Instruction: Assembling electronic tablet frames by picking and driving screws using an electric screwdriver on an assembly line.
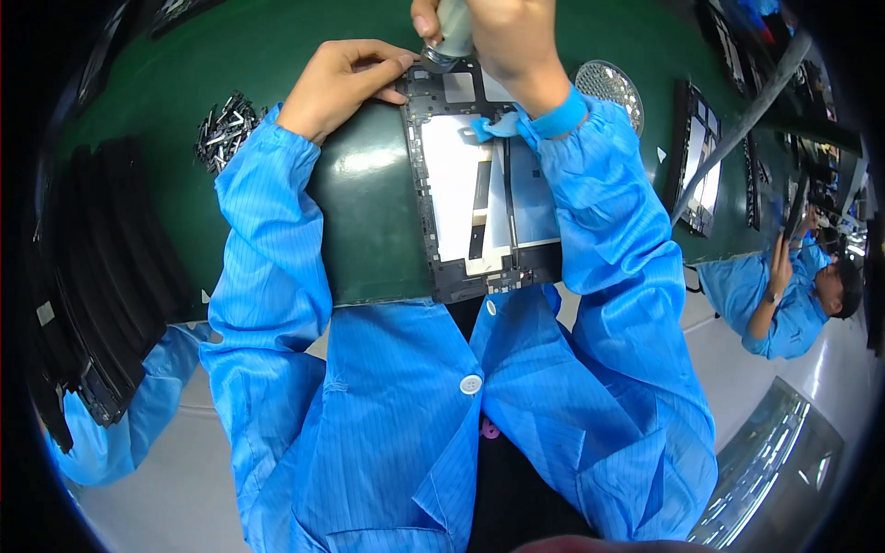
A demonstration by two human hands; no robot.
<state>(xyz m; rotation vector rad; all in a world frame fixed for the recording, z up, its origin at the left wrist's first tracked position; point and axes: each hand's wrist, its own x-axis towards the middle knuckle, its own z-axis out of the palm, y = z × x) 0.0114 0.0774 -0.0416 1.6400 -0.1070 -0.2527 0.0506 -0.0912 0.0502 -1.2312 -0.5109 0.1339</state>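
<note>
A tablet (452, 184) with its back off lies on the green bench in front of me, showing a black frame, silver and white panels and dark ribbon cables. My left hand (350, 81) pinches its upper left corner between thumb and fingers. In my right hand (512, 37) is a pale, thick-bodied electric screwdriver (454, 35), its metal collar tilted down at that same corner. The tip itself is hidden. A blue wrist strap (559, 118) circles my right wrist, and its loose end hangs over the tablet.
Small dark and silver parts (227, 131) lie heaped left of the tablet. A round perforated dish (610, 92) stands beyond my right wrist. Black panels (111, 230) are stacked at far left; another opened tablet (698, 161) lies right. A co-worker (784, 290) sits at far right.
</note>
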